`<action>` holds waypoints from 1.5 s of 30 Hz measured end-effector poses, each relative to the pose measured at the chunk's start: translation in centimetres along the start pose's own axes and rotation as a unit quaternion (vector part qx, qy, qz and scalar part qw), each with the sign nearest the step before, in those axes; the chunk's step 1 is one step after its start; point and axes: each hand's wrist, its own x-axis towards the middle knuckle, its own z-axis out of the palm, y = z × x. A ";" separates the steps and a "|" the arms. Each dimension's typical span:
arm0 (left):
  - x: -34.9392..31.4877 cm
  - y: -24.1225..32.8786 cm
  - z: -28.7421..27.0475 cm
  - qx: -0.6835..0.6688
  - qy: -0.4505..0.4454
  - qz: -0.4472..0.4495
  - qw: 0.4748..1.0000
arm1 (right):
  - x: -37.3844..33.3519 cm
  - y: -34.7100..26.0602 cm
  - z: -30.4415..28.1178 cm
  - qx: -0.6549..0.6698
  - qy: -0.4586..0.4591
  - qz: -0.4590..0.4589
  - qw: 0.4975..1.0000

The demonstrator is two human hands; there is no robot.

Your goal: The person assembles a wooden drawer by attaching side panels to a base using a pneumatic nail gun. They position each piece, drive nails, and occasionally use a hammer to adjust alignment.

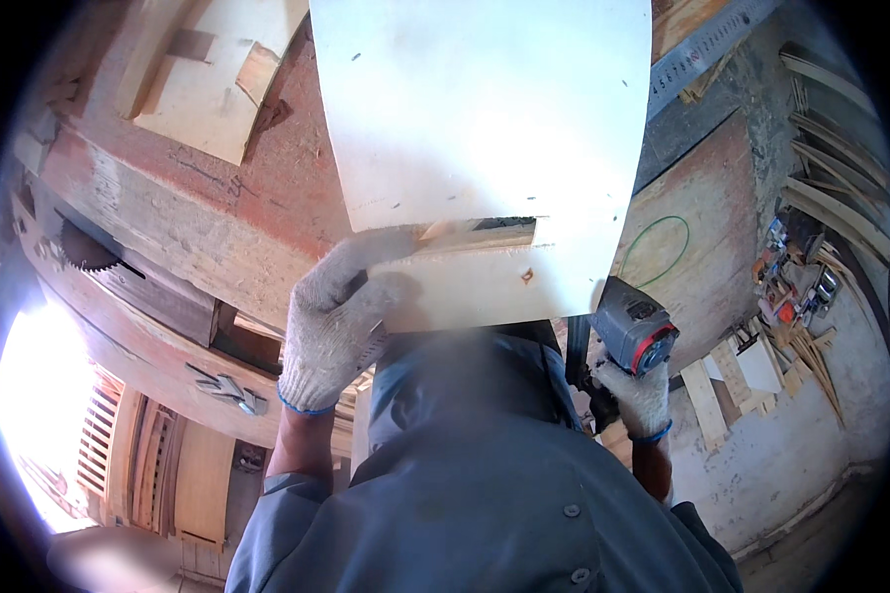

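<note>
A large pale board stretches away in front of me, with a long narrow slot cut across its near end. My left hand, in a white knitted glove, is closed on the board's near left corner, thumb and fingers on either side of the strip beside the slot. At the near right corner, my right hand, gloved too, grips a dark grey power tool with a red ring. Its working end is hidden, and its exact kind cannot be made out. Small dark marks dot the board.
The worn reddish bench carries wooden pieces at the far left. A circular saw blade shows at left. A metal ruler lies far right, a green loop of cord nearer. Offcuts and tools are piled at right.
</note>
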 end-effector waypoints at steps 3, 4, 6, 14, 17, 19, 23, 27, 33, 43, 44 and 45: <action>0.0 -0.2 0.0 -0.001 0.002 0.008 1.000 | 0.3 -0.2 0.2 -0.015 0.023 -0.019 0.999; 0.0 -0.2 0.0 0.002 0.005 0.011 1.000 | 0.3 -0.1 0.3 -0.018 0.038 -0.026 0.999; 0.0 -0.2 0.0 0.007 0.007 0.017 1.000 | 0.4 0.0 0.3 -0.017 0.052 -0.028 0.998; 0.1 0.3 0.1 -0.028 -0.009 0.008 1.000 | 0.1 0.9 -0.3 -0.006 0.058 -0.039 0.998; -0.1 -0.1 0.1 -0.033 -0.002 -0.012 0.999 | -0.3 0.9 -1.3 -0.059 0.077 -0.021 0.995; 0.0 -0.1 0.1 -0.067 -0.011 -0.015 0.998 | -0.3 2.3 -1.8 -0.074 0.111 -0.052 0.990; -0.2 -2.0 -0.2 -0.121 -0.010 -0.033 0.992 | 0.1 3.6 -3.8 -0.109 0.105 -0.120 0.981; -0.1 -3.0 -0.5 -0.188 -0.028 -0.036 0.981 | 0.0 3.7 -5.1 -0.137 0.130 -0.108 0.976; 0.0 -3.7 -1.0 -0.220 -0.057 -0.011 0.974 | 0.8 3.5 -5.9 -0.213 0.120 -0.159 0.957; 1.0 -6.4 -1.9 -0.230 -0.073 0.034 0.970 | 1.9 0.5 -0.2 -0.143 0.145 -0.077 0.976; 1.1 -6.4 -1.9 -0.229 -0.076 0.034 0.970 | 1.8 0.5 0.1 -0.138 0.151 -0.074 0.976; 1.1 -6.4 -1.9 -0.228 -0.078 0.033 0.970 | 1.8 0.4 0.5 -0.133 0.157 -0.071 0.976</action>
